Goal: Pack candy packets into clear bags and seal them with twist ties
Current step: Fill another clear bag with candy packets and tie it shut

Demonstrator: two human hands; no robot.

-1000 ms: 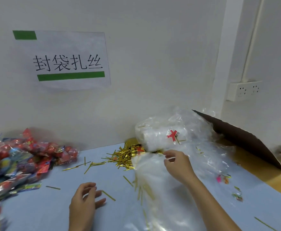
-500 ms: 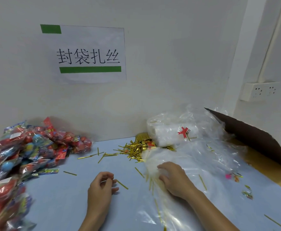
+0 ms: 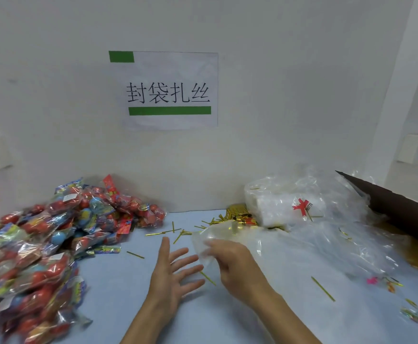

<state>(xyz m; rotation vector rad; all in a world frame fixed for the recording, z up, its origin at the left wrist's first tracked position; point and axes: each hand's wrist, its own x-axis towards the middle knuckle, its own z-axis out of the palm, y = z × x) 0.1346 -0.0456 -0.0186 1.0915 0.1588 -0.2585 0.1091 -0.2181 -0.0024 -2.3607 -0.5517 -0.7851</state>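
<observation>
Bag-fetching step: my right hand (image 3: 230, 263) pinches one small clear plastic bag (image 3: 209, 240) by its lower part, lifted just clear of the pale blue table (image 3: 118, 289) near the middle. My left hand (image 3: 172, 274) is spread flat beside it, fingers straight, holding nothing, fingertips almost at the bag's edge. Bag looks thin, limp and glossy; it sags and catches glare, so its mouth is hard to make out. I judge no candy is in it yet. Next move, as I read it: left fingers find the mouth and rub the two film layers apart, then reach left for candy. Heap of red, blue and yellow candy packets in crinkly wrappers (image 3: 44, 247) fills the table's left edge, back to the wall. Slippery, puffy, likely to slide when one is pulled out. Loose pile of thin gold foil twist ties (image 3: 237, 218) lies toward the back edge, with strays scattered across the middle; stiff, straight, shiny strips. Stack of clear bags in a white-looking plastic wrap with a red cross mark (image 3: 287, 206) sits at the back right, more loose clear film (image 3: 327, 254) spread before it. Dark brown cardboard flap (image 3: 386, 207) rises at the right edge. Paper sign with green bars (image 3: 169, 90) on the wall.
</observation>
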